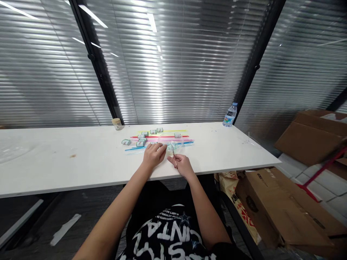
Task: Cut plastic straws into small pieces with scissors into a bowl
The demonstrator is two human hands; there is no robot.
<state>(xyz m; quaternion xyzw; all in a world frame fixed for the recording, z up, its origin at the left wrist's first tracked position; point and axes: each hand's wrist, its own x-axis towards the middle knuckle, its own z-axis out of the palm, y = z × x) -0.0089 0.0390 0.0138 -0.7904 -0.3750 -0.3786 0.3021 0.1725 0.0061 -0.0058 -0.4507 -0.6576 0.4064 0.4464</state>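
My left hand (pixel 154 154) rests palm down on the white table (pixel 67 162), its fingers curled beside a small roll. My right hand (pixel 182 164) pinches a thin stick (pixel 174 155) that points up toward a clear round dish (pixel 170 141). Long coloured strips (pixel 159 137) in yellow, red, pink and blue lie side by side just beyond both hands. Several small teal and white rolls (pixel 141 139) are scattered on and around the strips.
A small jar (pixel 117 123) stands at the back of the table and a water bottle (pixel 230 115) at the back right. Cardboard boxes (pixel 284 206) crowd the floor to my right. Window blinds run behind the table.
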